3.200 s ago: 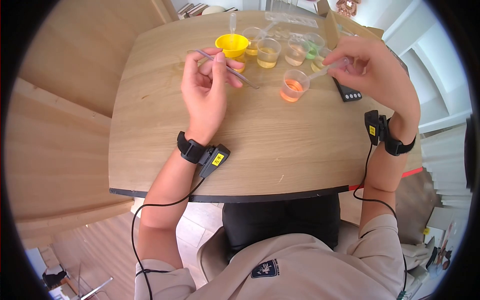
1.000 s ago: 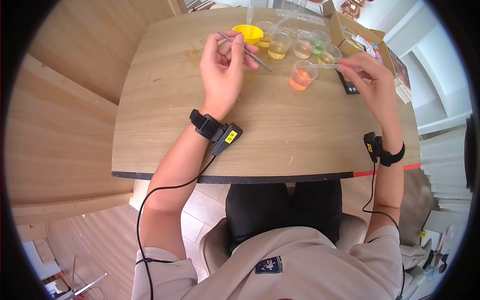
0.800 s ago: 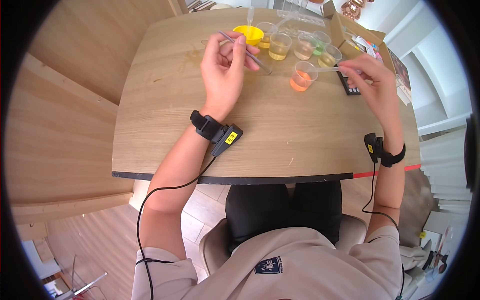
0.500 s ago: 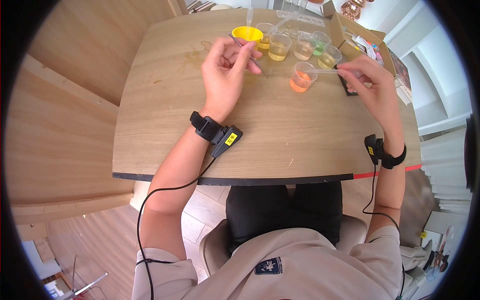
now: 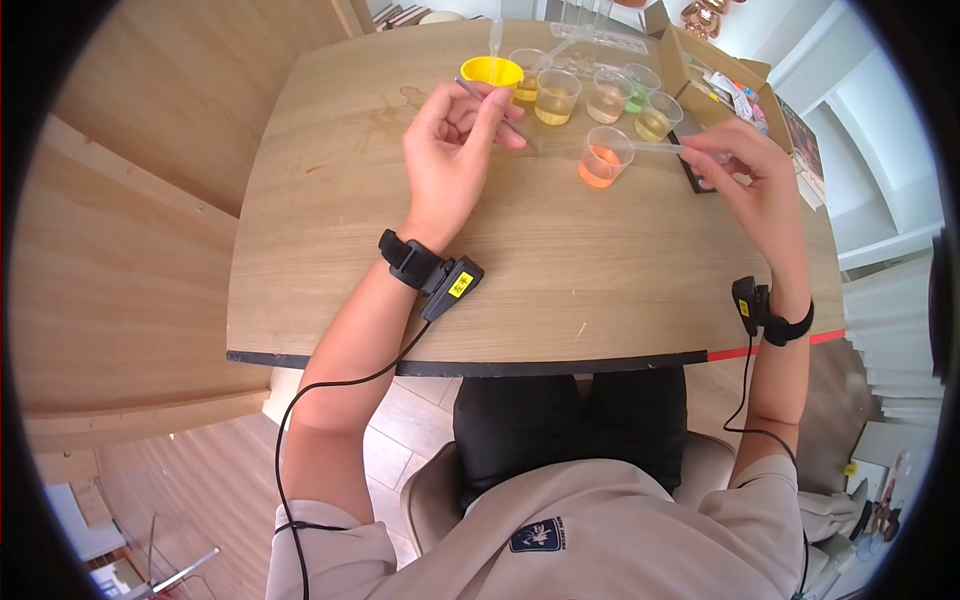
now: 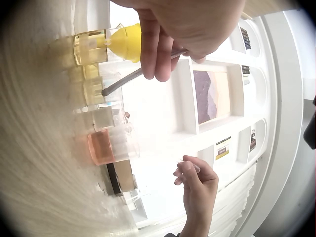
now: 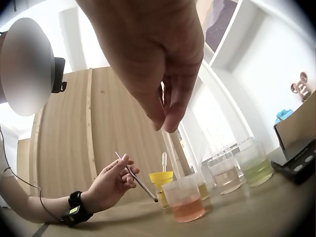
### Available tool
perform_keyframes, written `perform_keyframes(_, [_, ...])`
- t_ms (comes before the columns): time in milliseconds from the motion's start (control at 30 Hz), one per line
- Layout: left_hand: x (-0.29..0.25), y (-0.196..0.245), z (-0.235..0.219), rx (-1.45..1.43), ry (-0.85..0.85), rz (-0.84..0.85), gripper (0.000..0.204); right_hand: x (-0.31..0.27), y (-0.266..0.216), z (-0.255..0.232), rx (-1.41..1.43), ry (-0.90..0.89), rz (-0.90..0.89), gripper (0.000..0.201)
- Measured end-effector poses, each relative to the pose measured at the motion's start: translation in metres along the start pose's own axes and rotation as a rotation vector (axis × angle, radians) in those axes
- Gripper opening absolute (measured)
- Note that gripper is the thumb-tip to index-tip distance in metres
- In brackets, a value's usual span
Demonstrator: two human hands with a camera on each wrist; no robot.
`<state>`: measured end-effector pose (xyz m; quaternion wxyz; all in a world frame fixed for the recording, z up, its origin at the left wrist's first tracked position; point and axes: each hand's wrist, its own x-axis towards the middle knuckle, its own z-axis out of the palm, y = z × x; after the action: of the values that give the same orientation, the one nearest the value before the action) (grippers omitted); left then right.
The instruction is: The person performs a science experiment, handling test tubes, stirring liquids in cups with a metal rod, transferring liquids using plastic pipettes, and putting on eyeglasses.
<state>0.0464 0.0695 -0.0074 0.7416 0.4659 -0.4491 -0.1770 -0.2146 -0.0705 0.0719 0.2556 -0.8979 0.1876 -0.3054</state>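
My left hand (image 5: 447, 150) holds a thin grey rod (image 6: 123, 80) slantwise between thumb and fingers, its lower end in the air above the table. The right hand (image 5: 745, 175) pinches a clear plastic dropper (image 5: 655, 147) held nearly level, its stem reaching to the rim of a clear cup of orange liquid (image 5: 600, 170). In the right wrist view that cup (image 7: 185, 202) stands below the pinching fingertips. Just beyond the left hand, a yellow funnel (image 5: 490, 72) sits on a cup of yellowish liquid (image 6: 89, 48), with another dropper (image 5: 495, 38) standing in it.
Several clear cups stand behind, including one of pale yellow liquid (image 5: 556, 100) and one of green (image 7: 256, 170). A black device (image 5: 697, 178) lies under the right hand. An open cardboard box (image 5: 690, 65) is at the back right, a clear rack (image 5: 610, 40) at the back.
The dropper has swung from a slant to nearly level as the right hand came down beside the orange cup. Lately the left hand has dipped slightly, tilting the rod; the cup stays put.
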Motion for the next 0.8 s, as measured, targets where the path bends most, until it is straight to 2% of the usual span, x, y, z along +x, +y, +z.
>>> perform_keyframes(167, [-0.001, -0.001, 0.001, -0.017, -0.006, -0.019, 0.018, -0.007, 0.0, -0.001, -0.003, -0.005, 0.052, 0.013])
perform_keyframes(233, [-0.001, -0.002, 0.002, -0.001, -0.017, 0.043, 0.022, -0.008, -0.002, 0.001, 0.028, 0.015, 0.063, 0.013])
perform_keyframes(433, [-0.002, -0.001, 0.005, 0.051, -0.07, 0.063, 0.025, -0.008, 0.002, 0.002, -0.033, 0.043, -0.054, 0.012])
perform_keyframes(500, [-0.001, -0.001, 0.005, 0.028, -0.058, 0.04, 0.023, -0.009, 0.008, -0.001, 0.062, 0.039, 0.043, 0.012])
perform_keyframes(733, [-0.004, -0.004, 0.0, 0.057, -0.003, -0.002, 0.013, -0.001, 0.009, 0.0, 0.04, 0.092, -0.025, 0.01])
perform_keyframes(800, [-0.004, -0.005, -0.001, 0.063, -0.007, -0.02, 0.011, 0.001, 0.011, -0.003, 0.053, 0.074, 0.129, 0.011])
